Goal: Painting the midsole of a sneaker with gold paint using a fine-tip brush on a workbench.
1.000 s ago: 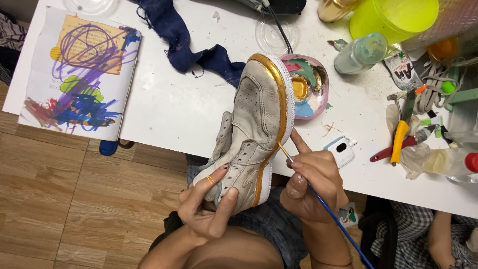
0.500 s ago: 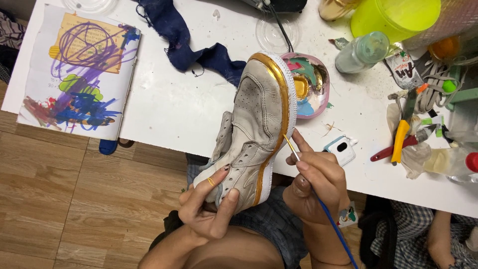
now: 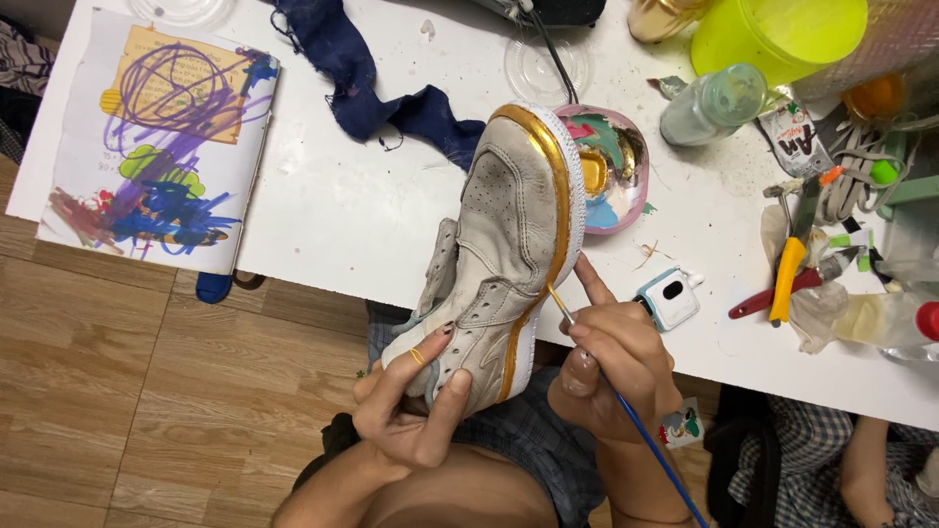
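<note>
While gripped, sneaker toe away.

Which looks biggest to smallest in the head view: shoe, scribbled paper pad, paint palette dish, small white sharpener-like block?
1. Scribbled paper pad, though the shoe runs it close and is raised nearer the camera, so unsure.
2. Shoe.
3. Paint palette dish, partly hidden behind the shoe.
4. Small white block.

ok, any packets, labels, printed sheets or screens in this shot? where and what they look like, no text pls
Sachet: right of table, small, white with red and dark print, torn.
Printed sheet: left table edge, white rectangle, orange panel, scribbled purple, blue, green.
Small card: by right wrist, colourful picture.
No screens.
</note>
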